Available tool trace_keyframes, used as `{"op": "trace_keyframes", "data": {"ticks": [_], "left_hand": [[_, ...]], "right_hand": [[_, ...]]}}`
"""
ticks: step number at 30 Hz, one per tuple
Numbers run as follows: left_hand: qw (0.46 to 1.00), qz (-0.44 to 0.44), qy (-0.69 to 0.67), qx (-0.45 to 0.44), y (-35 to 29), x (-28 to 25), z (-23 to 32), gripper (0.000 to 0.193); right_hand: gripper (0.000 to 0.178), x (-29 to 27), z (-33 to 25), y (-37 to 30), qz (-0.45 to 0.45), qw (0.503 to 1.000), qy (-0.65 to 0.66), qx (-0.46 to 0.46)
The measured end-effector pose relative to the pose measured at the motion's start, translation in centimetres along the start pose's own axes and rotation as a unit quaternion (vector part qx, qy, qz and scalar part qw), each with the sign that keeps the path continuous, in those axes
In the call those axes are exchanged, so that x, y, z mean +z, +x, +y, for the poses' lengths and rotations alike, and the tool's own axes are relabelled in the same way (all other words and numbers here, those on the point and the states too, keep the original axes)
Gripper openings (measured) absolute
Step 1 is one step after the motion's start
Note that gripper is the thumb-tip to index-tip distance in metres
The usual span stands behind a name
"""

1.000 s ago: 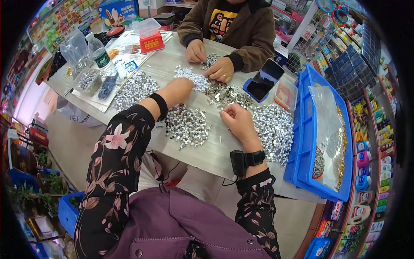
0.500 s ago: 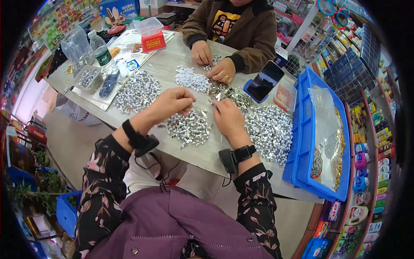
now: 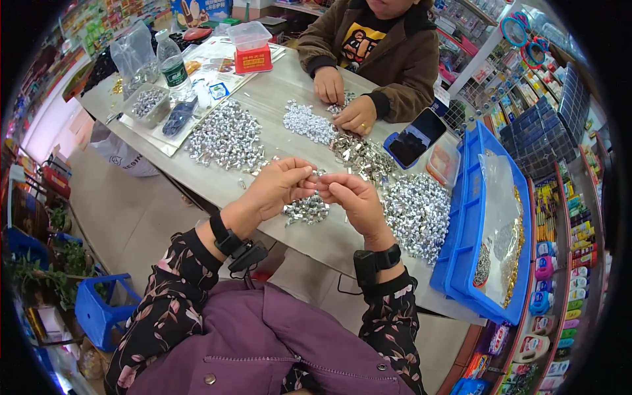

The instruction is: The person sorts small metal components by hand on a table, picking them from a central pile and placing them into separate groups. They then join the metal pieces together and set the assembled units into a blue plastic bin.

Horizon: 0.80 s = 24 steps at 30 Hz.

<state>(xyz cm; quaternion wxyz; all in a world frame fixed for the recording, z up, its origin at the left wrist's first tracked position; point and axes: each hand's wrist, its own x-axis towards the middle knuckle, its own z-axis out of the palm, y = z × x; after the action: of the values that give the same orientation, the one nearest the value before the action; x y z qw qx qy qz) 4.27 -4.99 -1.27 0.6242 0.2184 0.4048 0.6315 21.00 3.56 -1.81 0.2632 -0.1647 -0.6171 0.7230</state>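
Note:
My left hand (image 3: 278,189) and my right hand (image 3: 357,203) meet fingertip to fingertip above the table, both closed in a pinch. Whatever lies between the fingers is too small to make out. Partly hidden beneath them is a pile of small silver metal pieces (image 3: 307,209). To the right of my right hand spreads a larger silver heap (image 3: 416,214). Beyond it are flat, darker metal clips (image 3: 362,157) in a loose pile. Another silver-and-white pile (image 3: 226,138) lies left of my hands, and small white pieces (image 3: 308,124) form a heap farther back.
Across the table a person's hands (image 3: 355,113) work at a small pile. A phone (image 3: 417,137) leans on a blue stand. Blue trays (image 3: 461,217) line the right edge. At the back left stand a bottle (image 3: 173,66), a clear tub (image 3: 146,105) and a red box (image 3: 253,59).
My right hand has lifted from the darker clips and drawn back toward me. My left hand has moved right and nearer, so the fingertips now meet.

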Motion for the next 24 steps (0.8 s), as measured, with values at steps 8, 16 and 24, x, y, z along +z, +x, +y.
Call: {"op": "trace_keyframes", "data": {"ticks": [8, 16, 24], "left_hand": [[1.000, -0.018, -0.003, -0.008, -0.2, -0.2, -0.6, 0.012], [1.000, -0.005, -0.022, 0.010, 0.0, 0.2, -1.1, 0.011], [0.999, 0.016, 0.005, 0.029, -0.3, 0.3, -1.7, 0.012]], "right_hand": [[0.023, 0.4, 0.1, -0.2, -0.010, 0.998, 0.060, 0.031], [0.018, 0.4, 1.3, -0.1, 0.042, 0.997, -0.041, -0.048], [0.011, 0.8, 1.7, -0.1, 0.075, 0.995, -0.033, -0.059]]}}
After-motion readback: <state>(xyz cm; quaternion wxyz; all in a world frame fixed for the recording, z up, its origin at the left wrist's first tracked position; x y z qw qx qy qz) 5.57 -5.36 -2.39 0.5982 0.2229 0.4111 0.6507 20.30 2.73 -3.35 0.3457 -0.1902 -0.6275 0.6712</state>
